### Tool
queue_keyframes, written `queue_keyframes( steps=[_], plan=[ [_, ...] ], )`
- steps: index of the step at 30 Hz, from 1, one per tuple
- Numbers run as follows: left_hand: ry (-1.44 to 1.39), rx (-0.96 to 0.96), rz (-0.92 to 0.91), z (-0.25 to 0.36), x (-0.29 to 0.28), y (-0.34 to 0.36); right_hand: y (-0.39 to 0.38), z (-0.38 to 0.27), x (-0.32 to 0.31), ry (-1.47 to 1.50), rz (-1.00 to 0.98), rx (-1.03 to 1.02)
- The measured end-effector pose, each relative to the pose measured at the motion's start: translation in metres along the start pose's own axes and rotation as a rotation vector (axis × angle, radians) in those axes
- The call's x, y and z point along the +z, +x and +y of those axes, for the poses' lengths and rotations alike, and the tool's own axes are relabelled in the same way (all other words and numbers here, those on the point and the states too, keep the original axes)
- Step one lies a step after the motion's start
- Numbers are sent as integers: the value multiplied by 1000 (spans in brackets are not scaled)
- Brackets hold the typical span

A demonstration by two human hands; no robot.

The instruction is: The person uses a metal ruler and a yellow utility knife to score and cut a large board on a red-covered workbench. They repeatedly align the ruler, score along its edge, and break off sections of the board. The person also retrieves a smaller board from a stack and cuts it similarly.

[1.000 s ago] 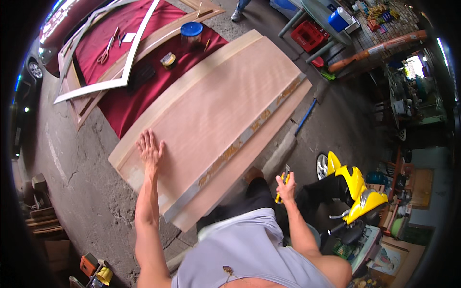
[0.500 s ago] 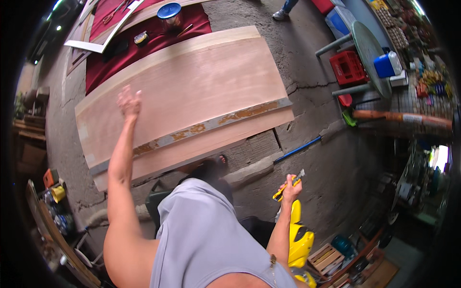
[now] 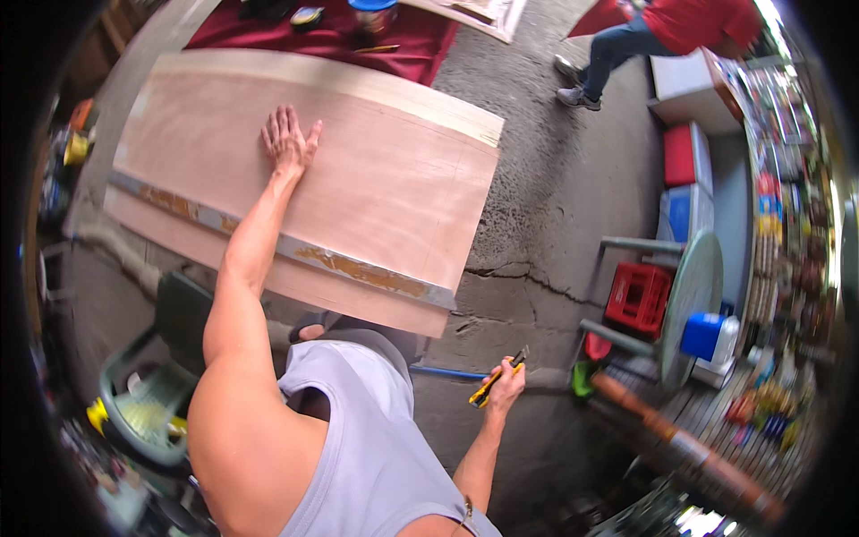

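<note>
A large plywood sheet lies in front of me, with a pale strip along its far edge. Across its near part runs a long straightedge, grey with worn brown patches. My left hand is over the middle of the sheet, palm down with its fingers spread; it looks to be resting on the wood. Off the sheet's right end, my right hand grips a yellow-and-black utility knife out over the floor. The knife's blade end points up and away from me.
Beyond the sheet, a dark red cloth carries a tape measure, a blue-lidded can and a pencil. A green plastic chair stands at left. A person in red is at far right, past a red crate and round table.
The view has swung, and I stand turned relative to the sheet. My left hand is now flat and sharper over the sheet. The knife stays in my right hand. More of the other person shows.
</note>
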State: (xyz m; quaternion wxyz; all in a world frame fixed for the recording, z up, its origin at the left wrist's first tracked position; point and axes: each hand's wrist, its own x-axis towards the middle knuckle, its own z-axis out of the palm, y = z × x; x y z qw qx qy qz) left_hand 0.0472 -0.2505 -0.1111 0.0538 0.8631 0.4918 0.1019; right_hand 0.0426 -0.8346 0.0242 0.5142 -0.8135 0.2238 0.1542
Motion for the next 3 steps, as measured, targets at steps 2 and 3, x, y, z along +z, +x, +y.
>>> queue_keyframes(
  steps=[2,3],
  plan=[
    [-40,13,22,-6,-3,7,35,-21,-5,-169,-133,-71],
    [-18,0,-2,-6,-5,7,54,-36,-4,-261,-175,-90]
  ],
)
